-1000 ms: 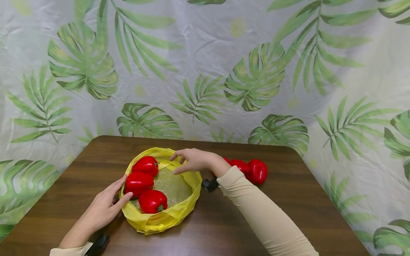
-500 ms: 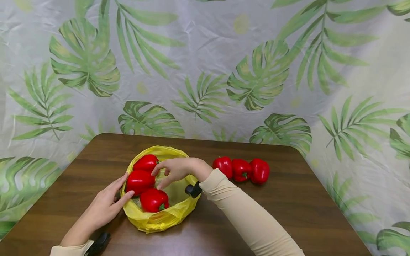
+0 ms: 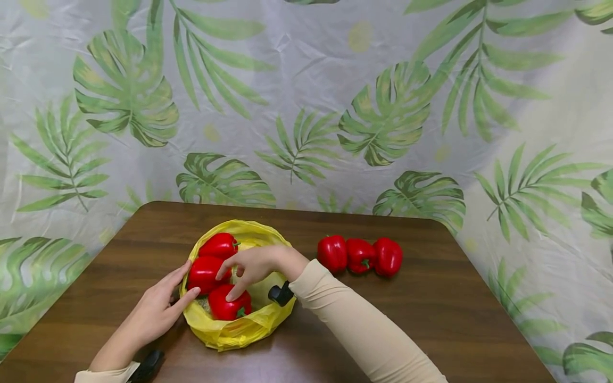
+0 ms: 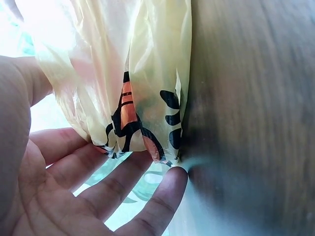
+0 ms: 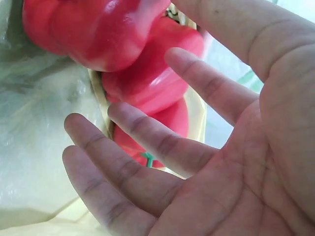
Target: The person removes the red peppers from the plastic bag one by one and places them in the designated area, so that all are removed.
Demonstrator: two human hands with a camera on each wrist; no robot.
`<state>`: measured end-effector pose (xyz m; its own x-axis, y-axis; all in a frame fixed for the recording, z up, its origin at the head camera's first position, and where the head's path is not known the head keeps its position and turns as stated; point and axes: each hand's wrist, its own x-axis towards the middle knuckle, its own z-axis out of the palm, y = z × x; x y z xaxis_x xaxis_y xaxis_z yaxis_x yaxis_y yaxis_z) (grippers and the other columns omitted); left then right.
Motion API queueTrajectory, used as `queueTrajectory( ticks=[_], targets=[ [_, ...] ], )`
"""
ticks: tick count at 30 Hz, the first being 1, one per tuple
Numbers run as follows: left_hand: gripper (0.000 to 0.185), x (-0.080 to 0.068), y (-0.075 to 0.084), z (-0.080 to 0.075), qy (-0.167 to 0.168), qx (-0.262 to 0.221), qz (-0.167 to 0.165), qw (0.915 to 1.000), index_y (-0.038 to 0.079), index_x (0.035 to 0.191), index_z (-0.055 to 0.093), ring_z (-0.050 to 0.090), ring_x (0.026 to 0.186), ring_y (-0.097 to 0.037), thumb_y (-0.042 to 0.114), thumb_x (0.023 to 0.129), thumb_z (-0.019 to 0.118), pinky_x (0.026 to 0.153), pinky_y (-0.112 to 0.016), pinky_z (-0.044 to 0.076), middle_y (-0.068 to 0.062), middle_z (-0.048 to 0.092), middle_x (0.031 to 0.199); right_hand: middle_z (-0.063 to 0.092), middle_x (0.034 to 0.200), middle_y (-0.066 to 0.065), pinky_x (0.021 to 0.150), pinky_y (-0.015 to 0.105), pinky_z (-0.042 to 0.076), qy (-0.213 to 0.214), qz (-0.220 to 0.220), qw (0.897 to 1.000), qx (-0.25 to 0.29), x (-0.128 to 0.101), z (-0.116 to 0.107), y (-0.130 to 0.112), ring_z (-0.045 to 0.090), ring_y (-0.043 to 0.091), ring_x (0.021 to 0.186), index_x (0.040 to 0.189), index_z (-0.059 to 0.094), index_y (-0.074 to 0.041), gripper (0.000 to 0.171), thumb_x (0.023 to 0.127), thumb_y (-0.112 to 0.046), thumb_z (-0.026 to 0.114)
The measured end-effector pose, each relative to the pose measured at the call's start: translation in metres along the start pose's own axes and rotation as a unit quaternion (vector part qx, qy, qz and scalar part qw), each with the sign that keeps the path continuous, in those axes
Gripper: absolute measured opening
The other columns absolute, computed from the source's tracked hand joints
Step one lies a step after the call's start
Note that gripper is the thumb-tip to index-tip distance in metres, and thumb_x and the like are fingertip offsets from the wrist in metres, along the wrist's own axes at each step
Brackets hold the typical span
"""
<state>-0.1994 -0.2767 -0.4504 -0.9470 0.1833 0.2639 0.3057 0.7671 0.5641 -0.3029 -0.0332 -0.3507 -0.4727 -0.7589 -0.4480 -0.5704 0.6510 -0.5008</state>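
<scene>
A yellow plastic bag [image 3: 239, 338] with its mouth spread wide holds three red bell peppers along its left side: a far one [image 3: 216, 246], a middle one [image 3: 201, 275] and a near one [image 3: 217, 306]. My left hand [image 3: 155, 306] rests against the bag's left side, its thumb at the rim. The left wrist view shows its loosely bent fingers [image 4: 115, 184] touching the printed plastic [image 4: 147, 98]. My right hand [image 3: 254, 266] reaches into the bag, fingers spread, its thumb overlapping the near pepper and its index fingertip at the middle one. Its palm [image 5: 236, 182] holds nothing.
Three more red bell peppers, a left one [image 3: 332, 253], a middle one [image 3: 360, 255] and a right one [image 3: 388, 257], stand in a row right of the bag on the brown wooden table [image 3: 431, 314]. A leaf-patterned curtain [image 3: 306, 96] hangs behind the table.
My right hand has moved left and down from above the bag's far right rim to over the peppers inside. The left hand stays at the bag's side.
</scene>
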Motion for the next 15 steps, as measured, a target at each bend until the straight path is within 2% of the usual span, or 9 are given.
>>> queueTrajectory(
  ticks=[9, 15],
  targets=[
    [0.073, 0.000, 0.000, 0.000, 0.003, 0.006, 0.000, 1.0000, -0.004, 0.161, 0.043, 0.055, 0.139, -0.057, 0.034, 0.105, 0.071, 0.097, -0.065, 0.060, -0.036, 0.049, 0.159, 0.064, 0.143, 0.006, 0.090, 0.019, 0.056, -0.026, -0.009, 0.999, 0.024, 0.001, 0.003, -0.006, 0.059, 0.012, 0.120, 0.148, 0.063, -0.021, 0.055, 0.097, -0.033, 0.081],
    [0.073, 0.000, 0.000, 0.000, 0.003, 0.009, -0.001, 1.0000, -0.004, 0.161, 0.043, 0.054, 0.140, -0.057, 0.034, 0.105, 0.071, 0.099, -0.066, 0.058, -0.035, 0.049, 0.159, 0.063, 0.141, 0.003, 0.086, 0.021, 0.057, -0.038, -0.001, 0.999, 0.007, 0.001, 0.004, -0.011, 0.057, 0.011, 0.114, 0.147, 0.063, -0.022, 0.054, 0.097, -0.032, 0.082]
  ],
)
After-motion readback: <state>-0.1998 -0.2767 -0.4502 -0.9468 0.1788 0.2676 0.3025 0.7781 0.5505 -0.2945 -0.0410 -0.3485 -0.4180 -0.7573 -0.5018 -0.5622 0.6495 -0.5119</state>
